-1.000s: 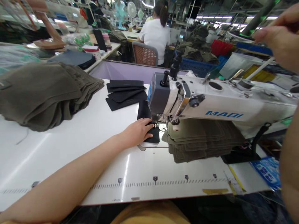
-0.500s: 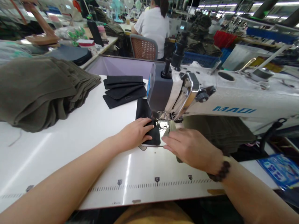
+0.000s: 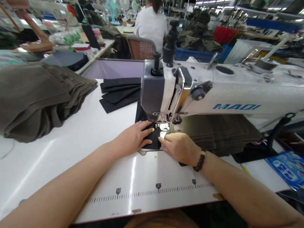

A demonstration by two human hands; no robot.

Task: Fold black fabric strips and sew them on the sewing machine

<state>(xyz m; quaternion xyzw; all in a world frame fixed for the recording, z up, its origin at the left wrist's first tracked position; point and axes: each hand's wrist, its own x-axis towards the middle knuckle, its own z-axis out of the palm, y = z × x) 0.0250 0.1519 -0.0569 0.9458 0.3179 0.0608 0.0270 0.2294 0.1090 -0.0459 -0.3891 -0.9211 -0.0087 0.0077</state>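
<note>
I am resting my left hand (image 3: 131, 139) palm down, fingers spread, on 1 piece of black cloth (image 3: 155, 137), which is lying between my 2 hands, by the presser foot (image 3: 157, 126) of the sewing machine (image 3: 235, 91). My right hand (image 3: 181, 146) is curling inward, its fingertips touching or just beside the cloth's right edge; I cannot tell whether they are gripping it.

Judging by how things are lying, I am partway through handling this 1 piece: it is already sitting at the foot, but I am not seeing any stitching on it. Beyond my left hand, folded black pieces (image 3: 121, 91) are overlapping in a loose fan; whether they are finished or waiting, I cannot tell. An olive stack (image 3: 35, 98) is spreading well to the left of my left hand, and a second olive pile (image 3: 220, 133) is lying just right of my right hand, under the machine's arm.

For moving, the white table (image 3: 71, 139) is giving me most room left of my left hand and from both hands back to the front edge, where a printed scale (image 3: 158, 186) is running. My right hand is having less: the machine is standing close beyond it, and the pile is crowding its outer side.
</note>
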